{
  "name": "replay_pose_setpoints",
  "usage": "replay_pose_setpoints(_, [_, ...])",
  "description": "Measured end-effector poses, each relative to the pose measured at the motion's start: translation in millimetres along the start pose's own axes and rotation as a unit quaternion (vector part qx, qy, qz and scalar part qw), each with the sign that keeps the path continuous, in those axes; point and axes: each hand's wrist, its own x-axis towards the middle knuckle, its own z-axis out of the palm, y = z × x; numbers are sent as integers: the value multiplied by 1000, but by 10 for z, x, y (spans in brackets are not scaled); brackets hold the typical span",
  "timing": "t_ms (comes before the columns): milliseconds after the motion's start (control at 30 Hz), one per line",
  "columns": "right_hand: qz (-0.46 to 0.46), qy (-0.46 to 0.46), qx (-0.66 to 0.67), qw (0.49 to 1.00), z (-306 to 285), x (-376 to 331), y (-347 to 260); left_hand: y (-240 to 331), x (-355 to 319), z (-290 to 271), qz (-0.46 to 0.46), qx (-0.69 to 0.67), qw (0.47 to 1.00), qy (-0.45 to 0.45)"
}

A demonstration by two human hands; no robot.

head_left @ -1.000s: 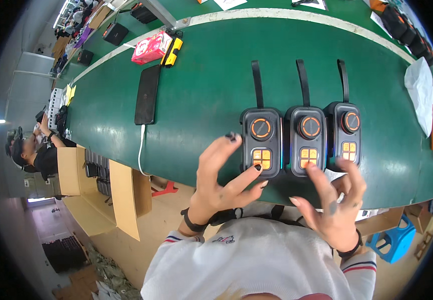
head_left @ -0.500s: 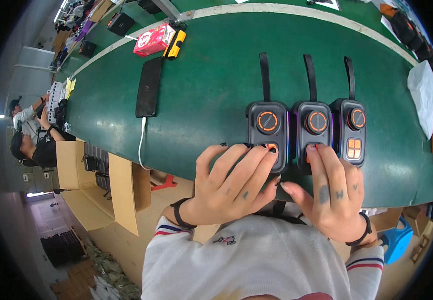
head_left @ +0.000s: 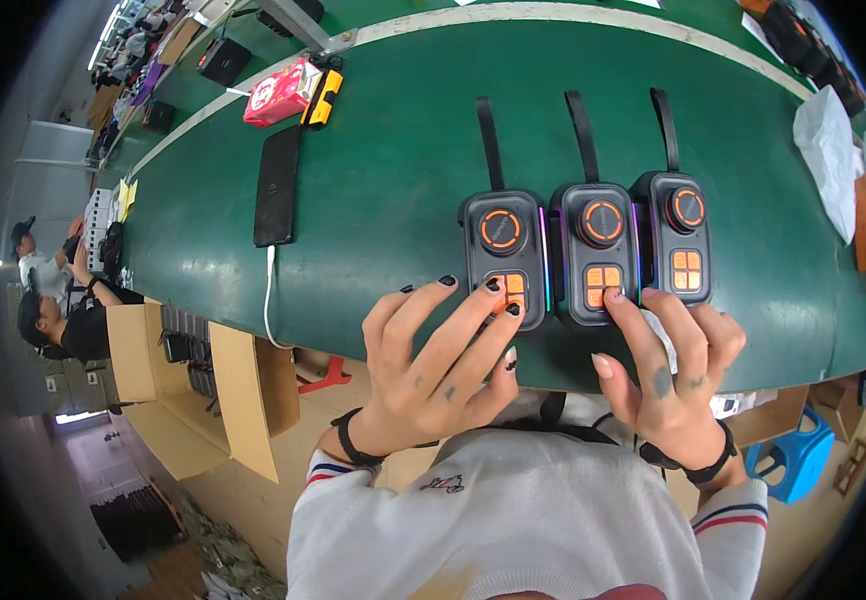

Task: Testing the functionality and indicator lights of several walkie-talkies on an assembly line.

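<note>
Left hand [head_left: 428, 385] and right hand [head_left: 675, 395] (unclenched) touched 2 devices [head_left: 503, 258] near the front edge of a tabletop [head_left: 383, 190] that stretched leftward.

The left hand [head_left: 428, 375] touches square orange buttons [head_left: 516, 284] on the leftmost rounded black device [head_left: 504, 263]; the right hand [head_left: 673, 385] touches the rounded black middle device [head_left: 599, 257].

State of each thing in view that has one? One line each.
Left device: right edge glowing
Middle device: right edge glowing
Right device: all four orange buttons uncovered
Straps: stretched out straight
Flat black device: white cable plugged in
Cardboard box: flaps open, black items inside
Left hand: open, fingertips at left device's buttons
Right hand: open, fingertip at middle device's buttons
</note>
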Motion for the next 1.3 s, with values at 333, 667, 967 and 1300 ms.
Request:
replay_pose_setpoints(333, [78, -65, -61, 993, -216, 6, 192, 40, -135, 181, -23, -85, 994, 65])
replay_pose_setpoints(667, [45, -50, -17, 998, -220, 27, 268, 35, -148, 116, -21, -45, 997, 64])
replay_pose_setpoints(967, [73, -35, -31, 996, -180, -123, 260, 33, -173, 118, -20, -37, 997, 69])
replay_pose_setpoints(1300, [30, -55, -35, 997, -235, -103, 143, 125, -121, 71, -8, -23, 999, 28])
